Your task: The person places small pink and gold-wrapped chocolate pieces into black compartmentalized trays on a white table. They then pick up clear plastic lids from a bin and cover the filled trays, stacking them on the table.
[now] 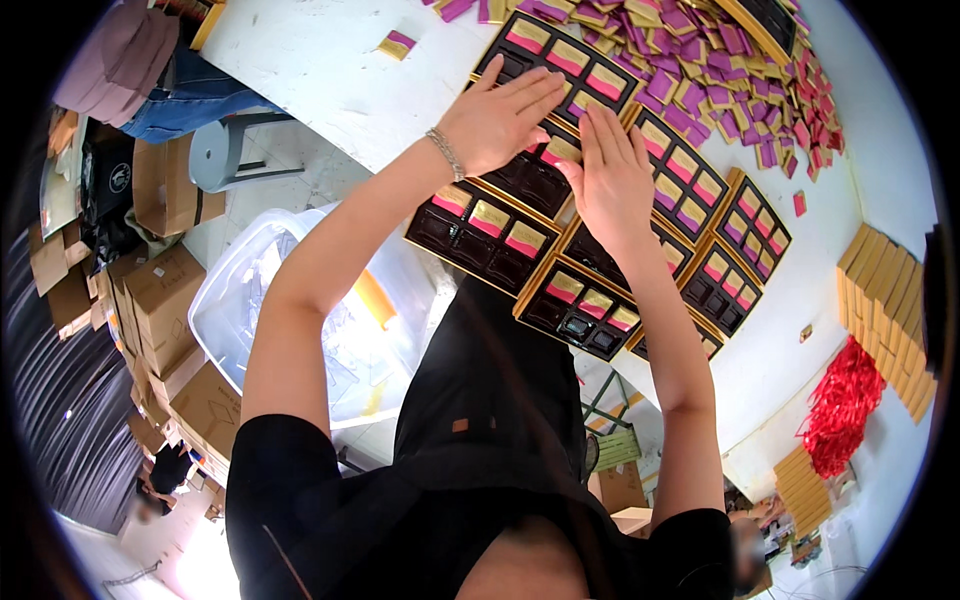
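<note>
Black shirt fills the bottom, both bare arms running from it up to the boxes on the white table. Left hand lies palm down across the near edge of the far box, fingers extended and somewhat spread, pinching nothing visible. Right hand is flat too, fingers mostly together, thumb apart, fingertips at that box's near right corner. Whether either presses down I cannot tell. The far box's long axis slants from upper left to lower right; its far row of pieces sits just beyond both hands, the left covering more of the box. Loose pieces heap farther right.
</note>
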The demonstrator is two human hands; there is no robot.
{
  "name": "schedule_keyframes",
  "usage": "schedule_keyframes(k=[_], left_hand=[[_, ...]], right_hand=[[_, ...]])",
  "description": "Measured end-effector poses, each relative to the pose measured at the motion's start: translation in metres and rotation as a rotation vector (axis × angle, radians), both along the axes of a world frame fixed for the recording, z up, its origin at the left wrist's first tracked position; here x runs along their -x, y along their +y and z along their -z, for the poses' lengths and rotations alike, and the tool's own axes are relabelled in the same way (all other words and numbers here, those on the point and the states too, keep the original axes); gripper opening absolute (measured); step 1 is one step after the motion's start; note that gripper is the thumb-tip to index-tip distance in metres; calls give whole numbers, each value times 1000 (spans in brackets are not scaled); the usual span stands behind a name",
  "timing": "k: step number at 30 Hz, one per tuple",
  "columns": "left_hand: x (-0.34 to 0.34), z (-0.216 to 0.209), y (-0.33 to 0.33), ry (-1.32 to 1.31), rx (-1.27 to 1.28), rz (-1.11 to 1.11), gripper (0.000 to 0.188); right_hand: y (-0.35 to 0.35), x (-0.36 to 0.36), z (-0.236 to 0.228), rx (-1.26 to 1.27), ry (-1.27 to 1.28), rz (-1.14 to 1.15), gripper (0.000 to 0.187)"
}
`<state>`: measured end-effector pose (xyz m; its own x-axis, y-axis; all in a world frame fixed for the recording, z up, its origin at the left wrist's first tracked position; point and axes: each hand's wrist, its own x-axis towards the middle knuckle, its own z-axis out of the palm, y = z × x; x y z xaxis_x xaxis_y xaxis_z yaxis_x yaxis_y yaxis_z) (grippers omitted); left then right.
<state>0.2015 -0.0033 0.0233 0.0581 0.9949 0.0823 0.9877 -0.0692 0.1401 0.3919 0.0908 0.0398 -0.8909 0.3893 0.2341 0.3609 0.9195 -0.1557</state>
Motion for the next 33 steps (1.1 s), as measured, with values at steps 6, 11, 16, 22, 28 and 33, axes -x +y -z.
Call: schedule_keyframes(k=[6,11,16,22,28,33], left_hand=[[24,-12,-3,56,-30,-152,55],[97,1,-42,-57,-109,-892,46],[122,7,-30,-234,-24,-715,41],[115,19,-25,-159,-270,-558,41],[101,4,-26,-299,-333,-529,39],[81,-19,17,-332,-255,9,30]], right_hand=[[7,11,-12,-47,-29,30,44],[48,29,-17,150,346,109,16],[124,75,3,91,218,357,29],[150,93,18,-125,95,306,45],[127,109,-3,-92,280,120,28],[132,147,7,44,205,-312,27]])
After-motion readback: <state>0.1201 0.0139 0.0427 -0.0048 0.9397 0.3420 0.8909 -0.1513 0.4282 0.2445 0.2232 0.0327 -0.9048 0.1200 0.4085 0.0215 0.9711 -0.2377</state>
